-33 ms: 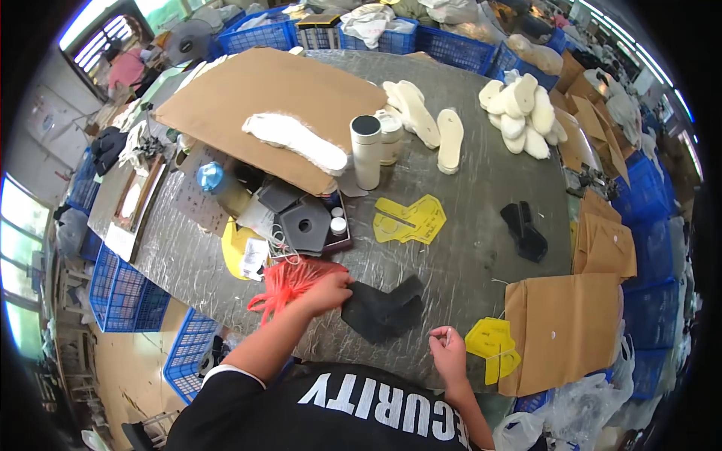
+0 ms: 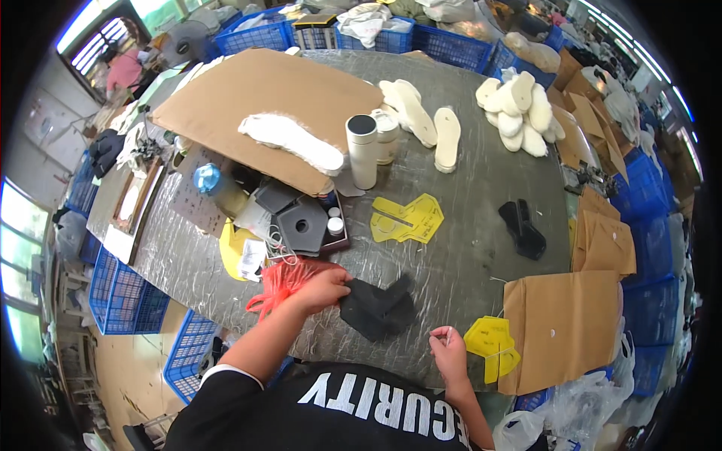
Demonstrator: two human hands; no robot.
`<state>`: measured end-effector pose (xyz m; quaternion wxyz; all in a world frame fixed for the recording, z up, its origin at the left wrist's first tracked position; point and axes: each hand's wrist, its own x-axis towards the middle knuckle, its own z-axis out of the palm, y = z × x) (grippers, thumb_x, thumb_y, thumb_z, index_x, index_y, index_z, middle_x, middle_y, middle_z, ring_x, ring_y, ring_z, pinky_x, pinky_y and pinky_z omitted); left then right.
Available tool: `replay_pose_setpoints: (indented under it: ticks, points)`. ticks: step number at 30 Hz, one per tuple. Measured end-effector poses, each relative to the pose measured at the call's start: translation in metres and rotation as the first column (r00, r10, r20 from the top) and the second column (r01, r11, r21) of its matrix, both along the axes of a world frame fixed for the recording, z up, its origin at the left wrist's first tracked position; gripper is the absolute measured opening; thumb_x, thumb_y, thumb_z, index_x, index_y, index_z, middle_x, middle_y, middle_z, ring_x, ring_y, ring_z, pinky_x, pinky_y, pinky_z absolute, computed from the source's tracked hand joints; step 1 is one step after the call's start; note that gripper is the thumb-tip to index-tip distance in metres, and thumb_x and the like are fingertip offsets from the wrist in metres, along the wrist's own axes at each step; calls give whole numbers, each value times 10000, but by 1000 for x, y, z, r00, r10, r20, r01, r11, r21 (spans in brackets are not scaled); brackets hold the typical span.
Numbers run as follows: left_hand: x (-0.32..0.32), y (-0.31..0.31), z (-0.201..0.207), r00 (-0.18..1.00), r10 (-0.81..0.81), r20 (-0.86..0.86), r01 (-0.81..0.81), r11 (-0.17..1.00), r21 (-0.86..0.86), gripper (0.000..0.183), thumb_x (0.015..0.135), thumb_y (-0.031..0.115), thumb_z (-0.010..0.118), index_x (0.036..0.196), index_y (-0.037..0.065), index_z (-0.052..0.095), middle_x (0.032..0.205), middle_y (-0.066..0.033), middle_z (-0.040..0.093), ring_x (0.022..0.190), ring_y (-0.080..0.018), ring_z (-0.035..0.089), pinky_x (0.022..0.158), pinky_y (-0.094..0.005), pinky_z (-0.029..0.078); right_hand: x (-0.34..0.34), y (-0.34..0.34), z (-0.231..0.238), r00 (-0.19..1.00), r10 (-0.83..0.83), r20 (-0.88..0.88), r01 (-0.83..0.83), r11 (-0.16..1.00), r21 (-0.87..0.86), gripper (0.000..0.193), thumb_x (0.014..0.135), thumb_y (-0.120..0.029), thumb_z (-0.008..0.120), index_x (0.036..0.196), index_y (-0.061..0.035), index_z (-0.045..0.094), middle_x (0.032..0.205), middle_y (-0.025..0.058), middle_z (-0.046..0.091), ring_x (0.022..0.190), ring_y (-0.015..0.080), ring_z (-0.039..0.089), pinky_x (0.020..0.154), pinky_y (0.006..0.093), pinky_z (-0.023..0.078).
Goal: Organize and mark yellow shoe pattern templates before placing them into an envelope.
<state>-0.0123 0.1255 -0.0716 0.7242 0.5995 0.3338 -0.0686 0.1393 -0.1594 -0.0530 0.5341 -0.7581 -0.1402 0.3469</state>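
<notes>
dark felt piece under left hand

Open bench: a bare grey stretch is seen in the middle of the frame, between the yellow patterns and the black pieces to the right.
Lower middle: the black cut piece is lain across the near edge, touched by the left hand; a narrow gap is left between it and the right hand.
Lower right: passage is blocked by the brown cardboard sheet and small yellow patterns.
Left of centre: the way is crowded by the black tray, red netting and white cylinder.
Upper left: the bench is covered by a large cardboard sheet.
Upper right: white insoles are stacked there.
</notes>
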Motion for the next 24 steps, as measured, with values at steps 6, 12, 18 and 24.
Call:
replay_pose_setpoints:
  ticks: [6, 12, 18, 24]
  points:
    - [17, 6, 14, 976, 208, 60, -150, 850, -504, 162, 869, 30, 503, 1023, 11, 550, 875, -49, 621, 777, -140, 611, 669, -297, 509, 19, -18, -20, 842, -216, -494, 292, 953, 82, 289, 800, -63, 617, 1060, -34, 495, 862, 55, 573, 543, 102, 521, 419, 211, 342]
    - [71, 5, -12, 951, -185, -248, 302, 384, 872, 335, 798, 203, 583, 1024, -38, 522, 1000, -266, 576, 932, -419, 574, 826, -468, 464, 28, -24, -35, 768, -312, -559, 387, 922, 17, 438, 809, -97, 621, 1186, -21, 411, 891, 78, 588, 531, 110, 527, 397, 204, 302]
    - [210, 36, -6, 961, -61, -269, 271, 381, 884, 474, 747, 123, 631, 1174, 20, 450, 1173, -188, 524, 1019, -367, 572, 830, -434, 490, 28, -15, -37, 865, -279, -416, 271, 959, -79, 352, 825, -97, 593, 1139, -45, 444, 912, 99, 627, 542, 110, 525, 411, 203, 318]
    - [249, 59, -9, 809, -202, -552, 587, 340, 735, 294, 714, 135, 662, 988, 40, 613, 969, -128, 651, 927, -326, 625, 788, -410, 510, 23, -21, -43, 859, -280, -428, 282, 958, -60, 276, 801, -110, 643, 1034, -15, 527, 811, 50, 593, 588, 111, 530, 491, 231, 404]
